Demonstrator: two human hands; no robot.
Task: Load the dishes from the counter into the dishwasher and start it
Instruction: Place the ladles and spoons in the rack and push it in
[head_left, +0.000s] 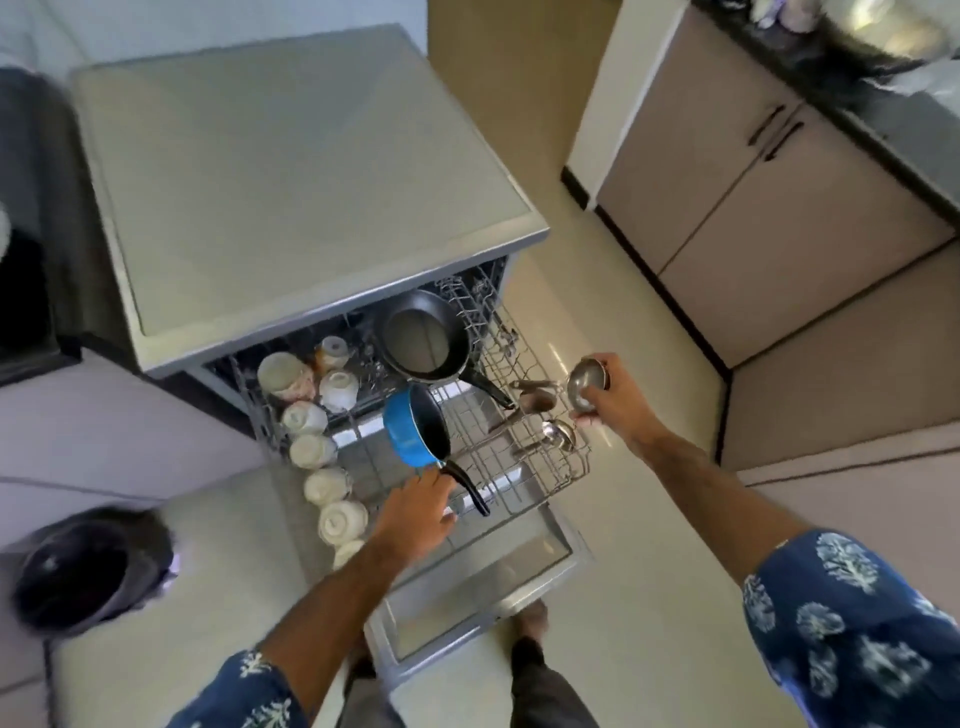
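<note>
Over rack (550, 467): left hand (415, 514) grips blue saucepan (415, 431) handle; right hand (605, 402) holds steel bowl (586, 383).

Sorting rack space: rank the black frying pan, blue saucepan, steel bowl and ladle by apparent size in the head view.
1. black frying pan
2. blue saucepan
3. steel bowl and ladle: similar, not ranked.

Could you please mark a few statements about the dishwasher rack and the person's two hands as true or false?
1. The right hand holds a small steel bowl. True.
2. The blue saucepan lies flat on the floor. False: it stands tilted in the pulled-out rack.
3. The left hand is at the saucepan's black handle. True.
4. The black frying pan sits on the counter. False: it is in the rack.
5. White cups line the rack's left side. True.
</note>
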